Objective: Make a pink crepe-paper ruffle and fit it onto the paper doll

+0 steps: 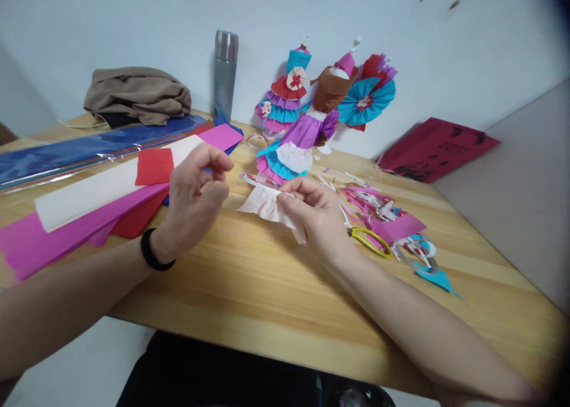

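Observation:
My right hand (312, 208) pinches a small piece of gathered white crepe paper (267, 207) between thumb and fingers, above the table. Along the paper's upper edge shows a thin, flat, rounded item with red print (259, 181), perhaps a tape roll seen edge-on. Whether the fingers hold it too is unclear. To the left, apart from the paper, my left hand (196, 196) is raised with its fingers curled in toward the thumb. Anything between those fingertips is too small to make out. Yellow-handled scissors (370, 242) lie just beyond my right wrist, their blades partly hidden.
Crepe sheets in white (89, 190), pink (53, 240) and red (154, 166) lie at left. Ruffled paper dress figures (294, 133) stand by the wall near a steel flask (225, 77). Paper scraps (392, 217), a dark red bag (439, 151) and brown cloth (133, 95) surround.

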Motion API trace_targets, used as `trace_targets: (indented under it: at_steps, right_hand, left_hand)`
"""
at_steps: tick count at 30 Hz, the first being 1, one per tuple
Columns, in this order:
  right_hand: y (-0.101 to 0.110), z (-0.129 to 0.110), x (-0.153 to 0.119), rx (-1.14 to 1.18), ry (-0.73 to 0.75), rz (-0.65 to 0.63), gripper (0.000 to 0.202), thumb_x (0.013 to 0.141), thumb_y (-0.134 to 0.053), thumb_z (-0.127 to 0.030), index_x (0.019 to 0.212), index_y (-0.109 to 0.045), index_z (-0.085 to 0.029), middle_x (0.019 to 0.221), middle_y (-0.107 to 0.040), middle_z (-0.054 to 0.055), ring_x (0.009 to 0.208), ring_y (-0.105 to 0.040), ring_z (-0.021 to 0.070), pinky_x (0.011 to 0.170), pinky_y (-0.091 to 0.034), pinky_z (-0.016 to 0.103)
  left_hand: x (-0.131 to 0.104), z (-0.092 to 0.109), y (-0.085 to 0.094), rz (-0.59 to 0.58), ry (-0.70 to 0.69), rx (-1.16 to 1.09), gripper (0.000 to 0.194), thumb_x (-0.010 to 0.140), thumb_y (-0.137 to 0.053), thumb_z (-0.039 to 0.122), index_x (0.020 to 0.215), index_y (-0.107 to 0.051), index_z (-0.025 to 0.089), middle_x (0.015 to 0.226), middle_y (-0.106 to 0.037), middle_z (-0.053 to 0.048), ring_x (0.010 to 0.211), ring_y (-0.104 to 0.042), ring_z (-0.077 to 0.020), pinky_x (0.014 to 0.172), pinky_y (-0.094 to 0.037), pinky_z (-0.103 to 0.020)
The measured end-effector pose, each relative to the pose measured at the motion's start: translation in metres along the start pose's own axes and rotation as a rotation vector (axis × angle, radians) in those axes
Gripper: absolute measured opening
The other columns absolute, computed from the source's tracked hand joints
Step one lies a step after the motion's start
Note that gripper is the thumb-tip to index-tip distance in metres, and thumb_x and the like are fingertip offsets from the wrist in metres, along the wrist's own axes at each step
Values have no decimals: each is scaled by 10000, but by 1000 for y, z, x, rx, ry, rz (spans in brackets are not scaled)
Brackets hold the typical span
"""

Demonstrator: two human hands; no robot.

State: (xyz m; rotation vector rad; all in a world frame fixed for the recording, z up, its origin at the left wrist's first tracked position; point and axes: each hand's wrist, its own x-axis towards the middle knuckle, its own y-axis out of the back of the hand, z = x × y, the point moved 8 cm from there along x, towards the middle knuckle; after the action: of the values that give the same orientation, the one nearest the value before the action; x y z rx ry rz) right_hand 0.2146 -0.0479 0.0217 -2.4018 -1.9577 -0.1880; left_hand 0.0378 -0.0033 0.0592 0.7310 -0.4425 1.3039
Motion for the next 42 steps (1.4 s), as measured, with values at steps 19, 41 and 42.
trace_targets:
  at_steps: [19,41,42]
  right_hand:
    - [-17,-31,-17,-745,468,-174,288,810,-615,-287,1078,-686,-210,748,-698,30,548,-554,154,583,-425,312]
    - [-21,-28,-25,-990,368,-201,491,960,-404,-466,1359,-525,-206,550,-584,4,448,-482,171,523,-282,301]
    - [-20,-27,-24,-1046,359,-186,510,953,-412,-481,1365,-525,-201,543,-579,9,452,-484,179,524,-270,304]
  left_hand:
    - [-6,12,-36,-430,-47,21,241,838,-546,197,604,-593,161,588,-540,-5,643,-493,-122,588,-381,-262]
    - [-17,25,-34,-247,-360,296,254,830,-518,140,581,-529,186,580,-519,-12,612,-450,-151,586,-373,-302]
    - [-17,24,-34,-247,-352,309,251,829,-517,143,582,-525,188,578,-523,-11,610,-448,-152,583,-368,-303]
